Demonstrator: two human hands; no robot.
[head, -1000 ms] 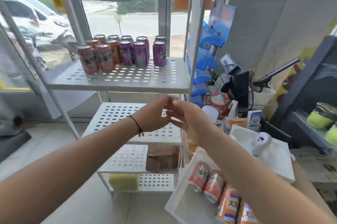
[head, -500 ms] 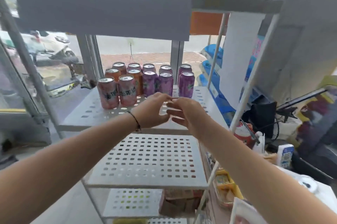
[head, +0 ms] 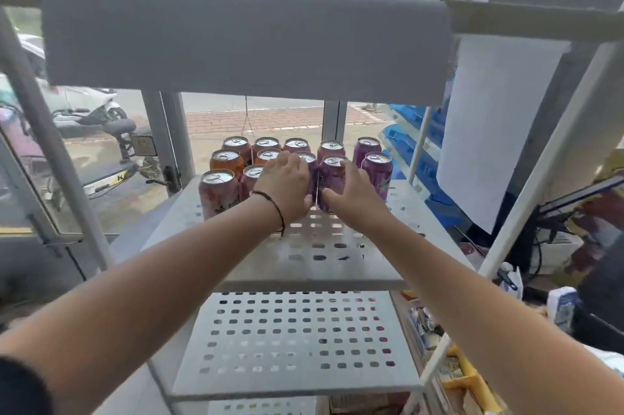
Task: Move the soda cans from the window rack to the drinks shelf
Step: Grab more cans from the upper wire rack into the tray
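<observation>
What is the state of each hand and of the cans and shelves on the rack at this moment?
left hand: curled round a purple can, gripping it
right hand: curled round another purple can, gripping it
soda cans: upright, tabs closed, grouped at the back of the perforated shelf
lower shelf: bare in the visible part

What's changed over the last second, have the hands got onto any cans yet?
Both hands have gone forward from in front of the rack, fingertips together, up to the can cluster. The left hand now wraps a purple can at the front; the right hand wraps the purple can beside it. Neither can looks lifted. The other cans, such as the pink can at front left, keep their places on the perforated shelf.
</observation>
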